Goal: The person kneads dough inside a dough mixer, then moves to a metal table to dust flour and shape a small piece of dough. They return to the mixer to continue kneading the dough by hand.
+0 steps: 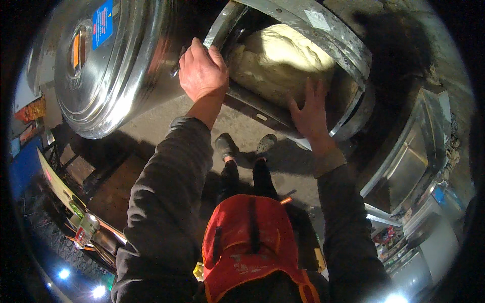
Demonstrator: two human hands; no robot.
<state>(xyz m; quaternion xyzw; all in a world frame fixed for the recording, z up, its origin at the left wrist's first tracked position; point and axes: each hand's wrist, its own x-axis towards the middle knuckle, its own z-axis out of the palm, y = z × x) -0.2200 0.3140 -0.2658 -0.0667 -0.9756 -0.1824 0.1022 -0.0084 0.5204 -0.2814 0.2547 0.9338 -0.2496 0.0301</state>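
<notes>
A large mass of pale dough (288,53) fills much of an open metal trough (246,100), which looks like a dough mixer's bowl. My left hand (202,72) curls over the trough's near left edge; its palm and fingertips hide what lies beneath. Just left of those fingers a small dark metal part (174,70) sticks out. Inside the trough, on the near right, my right hand (312,110) has its fingers spread. Its fingertips reach the shaded near side of the dough and seem to touch it. Bright light falls on the dough's far top.
A big round stainless-steel vessel (113,79) with a lidded front stands at the left. Metal panels (407,163) lie along the right. A bottle (88,226) sits among clutter at lower left. My shoes (226,146) are on the concrete floor (242,123) below a red apron (248,231).
</notes>
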